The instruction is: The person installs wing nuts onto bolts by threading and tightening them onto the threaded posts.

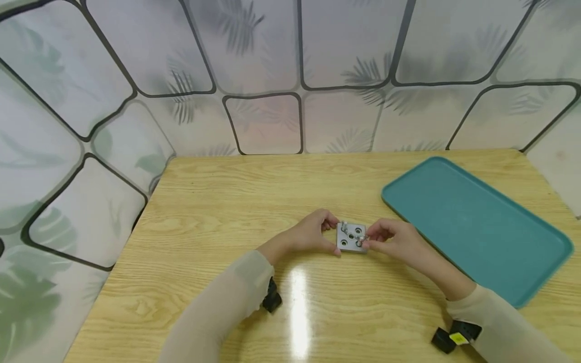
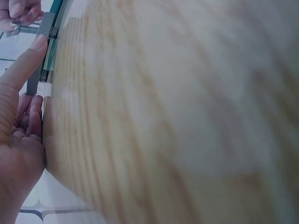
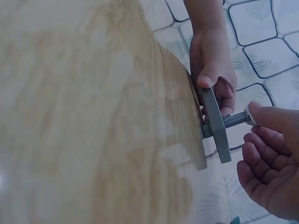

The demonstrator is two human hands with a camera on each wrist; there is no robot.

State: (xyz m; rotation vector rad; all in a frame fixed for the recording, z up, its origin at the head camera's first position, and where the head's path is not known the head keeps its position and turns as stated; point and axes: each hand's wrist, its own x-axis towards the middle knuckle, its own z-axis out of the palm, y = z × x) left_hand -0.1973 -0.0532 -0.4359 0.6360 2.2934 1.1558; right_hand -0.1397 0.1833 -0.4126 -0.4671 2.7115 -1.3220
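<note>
A small square metal plate (image 1: 351, 245) with several holes lies between the two hands in the head view. My left hand (image 1: 312, 234) holds its left side, the thumb at the near corner and the other fingers by the far corner. From the plate's lower right hole stands a bolt (image 3: 236, 120), its threaded shaft upright to the face. Thumb and forefinger of my right hand (image 3: 273, 156) pinch the bolt's head, while the remaining fingers curl loosely. Another small metal piece, probably a bolt (image 1: 344, 227), sits at the upper left hole. Below the plate, a nut-like part (image 3: 206, 129) shows.
A teal tray (image 1: 481, 227) lies slantwise on the right of the wooden table (image 1: 218, 201), close to my right forearm. A patterned wall covering (image 1: 268, 123) rises behind the table's far edge. Black wrist devices (image 1: 271, 296) are strapped on both sleeves.
</note>
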